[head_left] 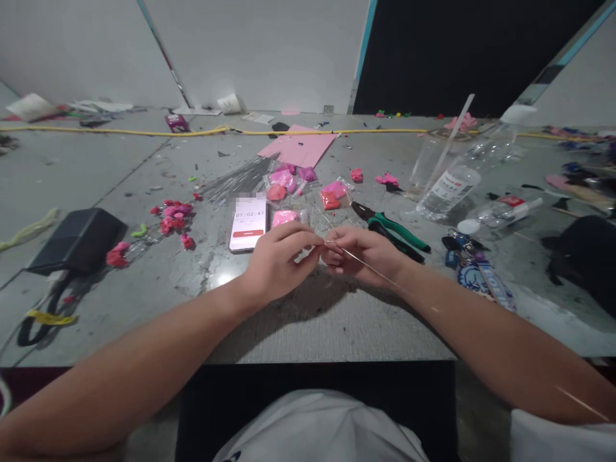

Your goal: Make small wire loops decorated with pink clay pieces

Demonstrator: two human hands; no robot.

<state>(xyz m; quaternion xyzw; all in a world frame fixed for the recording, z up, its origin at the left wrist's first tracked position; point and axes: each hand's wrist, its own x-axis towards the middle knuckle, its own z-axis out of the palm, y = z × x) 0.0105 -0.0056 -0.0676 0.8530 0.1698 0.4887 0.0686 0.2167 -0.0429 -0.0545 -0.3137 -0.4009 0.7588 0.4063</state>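
Note:
My left hand and my right hand meet above the grey table, fingertips close together. Both pinch a thin wire, which runs from upper left down across my right wrist. Just behind my left hand lie a phone with a timer on its screen and a pink clay packet. Green-handled pliers rest behind my right hand, their jaws towards the packet of red and pink clay. Farther back is a bundle of thin wires.
At left are a black box-shaped adapter and a cluster of pink and red clay flowers. Plastic bottles, a keychain bunch and a black object sit at right. A yellow cable crosses the back.

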